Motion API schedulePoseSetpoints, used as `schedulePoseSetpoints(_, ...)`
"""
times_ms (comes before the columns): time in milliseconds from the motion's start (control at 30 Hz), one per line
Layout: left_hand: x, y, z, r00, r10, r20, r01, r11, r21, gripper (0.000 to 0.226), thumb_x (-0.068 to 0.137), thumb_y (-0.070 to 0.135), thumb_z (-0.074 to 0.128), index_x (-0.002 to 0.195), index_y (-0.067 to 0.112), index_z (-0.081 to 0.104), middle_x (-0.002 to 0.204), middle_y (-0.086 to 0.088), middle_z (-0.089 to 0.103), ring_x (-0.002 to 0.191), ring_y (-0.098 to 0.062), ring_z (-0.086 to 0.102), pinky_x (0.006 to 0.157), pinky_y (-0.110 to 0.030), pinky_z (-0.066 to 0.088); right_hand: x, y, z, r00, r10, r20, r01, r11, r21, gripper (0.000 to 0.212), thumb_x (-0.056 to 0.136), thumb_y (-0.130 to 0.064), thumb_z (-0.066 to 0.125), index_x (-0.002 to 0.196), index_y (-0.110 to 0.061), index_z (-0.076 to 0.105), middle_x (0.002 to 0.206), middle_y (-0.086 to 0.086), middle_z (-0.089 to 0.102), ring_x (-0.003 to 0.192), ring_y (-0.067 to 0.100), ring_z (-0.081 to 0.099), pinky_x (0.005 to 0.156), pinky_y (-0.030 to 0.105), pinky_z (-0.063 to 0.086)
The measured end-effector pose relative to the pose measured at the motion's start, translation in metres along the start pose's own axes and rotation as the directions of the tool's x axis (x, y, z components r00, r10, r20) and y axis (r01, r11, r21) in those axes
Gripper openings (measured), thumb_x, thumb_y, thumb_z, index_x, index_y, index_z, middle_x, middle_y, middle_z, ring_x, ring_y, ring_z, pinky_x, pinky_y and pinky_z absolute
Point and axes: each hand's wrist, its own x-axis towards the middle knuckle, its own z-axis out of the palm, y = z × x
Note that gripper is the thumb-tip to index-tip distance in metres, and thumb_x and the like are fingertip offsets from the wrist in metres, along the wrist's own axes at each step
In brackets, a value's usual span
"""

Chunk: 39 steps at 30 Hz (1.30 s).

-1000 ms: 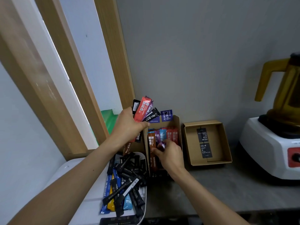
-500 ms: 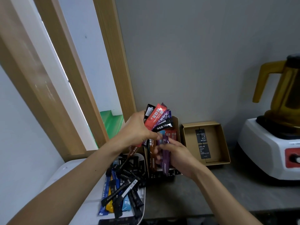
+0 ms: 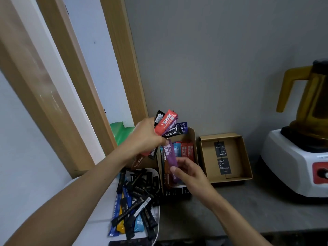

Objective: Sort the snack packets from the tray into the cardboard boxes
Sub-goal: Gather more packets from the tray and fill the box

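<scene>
The left hand [image 3: 145, 137] is closed around a fanned bunch of slim stick packets [image 3: 167, 124], red, purple, black and dark blue, whose upper ends splay up and to the right of the knuckles while their lower ends poke out below the palm. The right hand [image 3: 190, 172], lower and to the right, pinches a long purple stick packet [image 3: 171, 158] between thumb and fingers near its lower end. This packet's long axis runs nearly upright, leaning slightly left at the top, so its upper end reaches the underside of the left hand and touches or nearly touches the fan.

Directly behind the purple packet stands the tall open cardboard box [image 3: 193, 139], with red, blue and brown packets standing on end inside it. To the right of the right hand lies a shallow square cardboard box [image 3: 246, 162] on the grey bench [image 3: 248, 210], holding two black printed cards. Below the left forearm, the white tray [image 3: 157, 226] carries a loose heap of mostly black packets [image 3: 138, 197] with blue and yellow ones, lying at mixed angles.
</scene>
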Motion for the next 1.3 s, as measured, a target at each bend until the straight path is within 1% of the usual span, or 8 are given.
schedulePoseSetpoints(100, 0.001, -0.004, 0.001, 1.0, -0.002, 0.005, 0.002, 1.0, 0.019, 0.043, 0.079, 0.024, 0.087, 0.102, 0.027, 0.051, 0.088, 0.013, 0.06, 0.078, -0.003, 0.06, 0.064, -0.018, 0.044, -0.001, 0.009, 0.002, 0.993, -0.069, -0.093, 0.05, 0.979, -0.199, 0.016, 0.098, -0.026, 0.068, 0.114, -0.023, 0.07, 0.109, 0.001, 0.074, 0.099, 0.014, 0.074, 0.081, 0.031, 0.062)
schedulePoseSetpoints(233, 0.001, -0.009, 0.013, 0.997, -0.013, -0.071, 0.011, 0.999, -0.03, 0.047, 0.076, 0.027, 0.089, 0.106, 0.025, 0.053, 0.09, 0.013, 0.062, 0.08, -0.003, 0.061, 0.065, -0.02, 0.045, 0.0, 0.009, 0.004, 0.963, -0.122, -0.239, -0.003, 0.885, -0.465, 0.022, 0.096, -0.036, 0.069, 0.117, -0.03, 0.069, 0.111, -0.01, 0.073, 0.099, 0.004, 0.072, 0.084, 0.032, 0.063)
schedulePoseSetpoints(400, 0.001, -0.012, 0.017, 0.978, -0.048, -0.201, 0.014, 0.986, -0.164, 0.051, 0.076, 0.035, 0.089, 0.11, 0.02, 0.055, 0.092, 0.011, 0.065, 0.082, -0.005, 0.065, 0.064, -0.019, 0.045, 0.001, 0.016, 0.016, 0.921, -0.255, -0.295, -0.062, 0.651, -0.757, 0.035, 0.097, -0.033, 0.067, 0.13, -0.03, 0.054, 0.117, -0.009, 0.071, 0.104, 0.007, 0.071, 0.084, 0.025, 0.061)
schedulePoseSetpoints(600, -0.007, -0.019, 0.015, 0.973, -0.07, -0.219, 0.027, 0.981, -0.193, 0.054, 0.076, 0.036, 0.088, 0.112, 0.021, 0.051, 0.092, 0.014, 0.061, 0.082, -0.001, 0.062, 0.065, -0.019, 0.044, 0.013, 0.02, 0.02, 0.915, -0.279, -0.293, -0.094, 0.558, -0.825, 0.033, 0.099, -0.029, 0.065, 0.13, -0.02, 0.056, 0.127, -0.002, 0.066, 0.108, 0.016, 0.07, 0.087, 0.033, 0.06)
schedulePoseSetpoints(767, -0.009, -0.021, 0.012, 0.971, -0.06, -0.23, 0.015, 0.981, -0.192, 0.053, 0.078, 0.036, 0.086, 0.112, 0.023, 0.047, 0.091, 0.017, 0.056, 0.079, 0.002, 0.056, 0.065, -0.017, 0.04, 0.008, 0.027, 0.022, 0.907, -0.341, -0.248, -0.069, 0.46, -0.885, 0.043, 0.094, -0.036, 0.07, 0.129, -0.022, 0.052, 0.128, -0.004, 0.059, 0.104, 0.014, 0.069, 0.079, 0.027, 0.059)
schedulePoseSetpoints(900, -0.005, -0.023, 0.011, 0.967, -0.076, -0.242, 0.025, 0.978, -0.208, 0.056, 0.078, 0.04, 0.087, 0.116, 0.021, 0.05, 0.098, 0.012, 0.061, 0.086, -0.004, 0.062, 0.067, -0.019, 0.045, 0.002, 0.034, 0.024, 0.967, -0.255, -0.024, 0.087, 0.417, -0.905, 0.023, 0.097, -0.04, 0.064, 0.119, -0.031, 0.063, 0.13, -0.01, 0.056, 0.122, 0.01, 0.056, 0.1, 0.029, 0.053)
schedulePoseSetpoints(1067, -0.002, -0.019, 0.011, 0.971, -0.095, -0.221, 0.036, 0.966, -0.255, 0.056, 0.08, 0.038, 0.085, 0.119, 0.021, 0.049, 0.102, 0.009, 0.062, 0.087, -0.005, 0.063, 0.066, -0.02, 0.047, 0.008, 0.034, 0.022, 0.977, -0.165, 0.138, 0.171, 0.208, -0.963, 0.033, 0.101, -0.027, 0.054, 0.132, -0.03, 0.064, 0.136, -0.002, 0.054, 0.128, 0.019, 0.048, 0.109, 0.039, 0.045)
schedulePoseSetpoints(1300, -0.006, -0.019, 0.016, 0.976, -0.124, -0.178, 0.069, 0.956, -0.286, 0.053, 0.08, 0.039, 0.084, 0.116, 0.017, 0.053, 0.1, 0.005, 0.066, 0.084, -0.008, 0.068, 0.066, -0.022, 0.05, 0.011, 0.031, 0.019, 0.978, -0.139, 0.157, 0.183, 0.204, -0.962, 0.035, 0.102, -0.023, 0.054, 0.135, -0.029, 0.062, 0.136, -0.001, 0.054, 0.129, 0.019, 0.048, 0.111, 0.039, 0.045)
